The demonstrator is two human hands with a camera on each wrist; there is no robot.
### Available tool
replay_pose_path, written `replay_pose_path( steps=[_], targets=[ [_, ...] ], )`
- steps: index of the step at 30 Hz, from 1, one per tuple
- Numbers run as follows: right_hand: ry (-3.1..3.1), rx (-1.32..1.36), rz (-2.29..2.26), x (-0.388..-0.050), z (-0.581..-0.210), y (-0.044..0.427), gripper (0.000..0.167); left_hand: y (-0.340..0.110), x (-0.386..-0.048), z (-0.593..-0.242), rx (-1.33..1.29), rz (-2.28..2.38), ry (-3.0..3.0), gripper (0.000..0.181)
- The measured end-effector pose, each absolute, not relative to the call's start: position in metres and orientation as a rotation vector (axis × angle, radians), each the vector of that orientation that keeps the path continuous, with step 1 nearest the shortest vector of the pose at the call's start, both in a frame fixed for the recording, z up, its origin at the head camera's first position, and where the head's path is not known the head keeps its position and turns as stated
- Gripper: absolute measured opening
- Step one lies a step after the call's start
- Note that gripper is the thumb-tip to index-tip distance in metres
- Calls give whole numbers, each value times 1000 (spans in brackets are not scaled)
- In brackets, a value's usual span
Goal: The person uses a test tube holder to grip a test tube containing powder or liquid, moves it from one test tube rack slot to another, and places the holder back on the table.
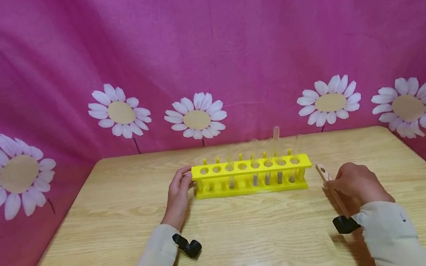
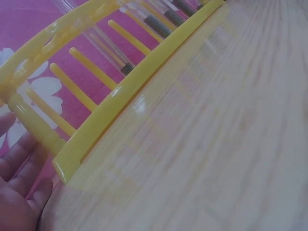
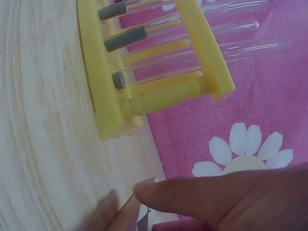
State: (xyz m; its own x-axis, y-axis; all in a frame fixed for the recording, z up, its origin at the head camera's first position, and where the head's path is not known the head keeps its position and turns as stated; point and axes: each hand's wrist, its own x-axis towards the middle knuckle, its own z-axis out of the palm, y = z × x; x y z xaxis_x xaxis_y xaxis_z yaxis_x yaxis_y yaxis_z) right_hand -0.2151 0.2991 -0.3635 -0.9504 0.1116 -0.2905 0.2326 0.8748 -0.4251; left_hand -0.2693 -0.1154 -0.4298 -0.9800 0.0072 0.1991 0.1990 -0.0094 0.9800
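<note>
A yellow test tube rack (image 1: 250, 168) stands upright on the table, holding several clear tubes with dark grey matter at their bottoms (image 3: 126, 38). My left hand (image 1: 178, 198) is at the rack's left end, its fingers against the end post (image 2: 36, 120). Right of the rack, my right hand (image 1: 357, 183) pinches a thin wooden holder (image 1: 337, 199) between thumb and fingers, just above the table. In the right wrist view the thumb (image 3: 178, 197) lies over the wooden piece (image 3: 126, 214); the other fingers are mostly hidden.
The light wooden table (image 1: 227, 235) extends in front of and around the rack. A magenta cloth (image 1: 226, 49) with printed white daisies hangs behind and beside it. Both wrists carry small black devices.
</note>
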Motion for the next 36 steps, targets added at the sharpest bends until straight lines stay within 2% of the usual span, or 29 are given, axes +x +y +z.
replay_pose_path(
  steps=[18,25,36],
  targets=[
    [2779,266,-620,-217,-368,301,40,-115,-271,-433,-236,-2117,-2128,36],
    [2770,251,-578,-217,-364,295,35,-114,-257,-413,-221,-2121,-2166,35],
    [2707,272,-634,-217,-364,292,37,-115,-269,-432,-244,-2075,-2129,34]
  ],
)
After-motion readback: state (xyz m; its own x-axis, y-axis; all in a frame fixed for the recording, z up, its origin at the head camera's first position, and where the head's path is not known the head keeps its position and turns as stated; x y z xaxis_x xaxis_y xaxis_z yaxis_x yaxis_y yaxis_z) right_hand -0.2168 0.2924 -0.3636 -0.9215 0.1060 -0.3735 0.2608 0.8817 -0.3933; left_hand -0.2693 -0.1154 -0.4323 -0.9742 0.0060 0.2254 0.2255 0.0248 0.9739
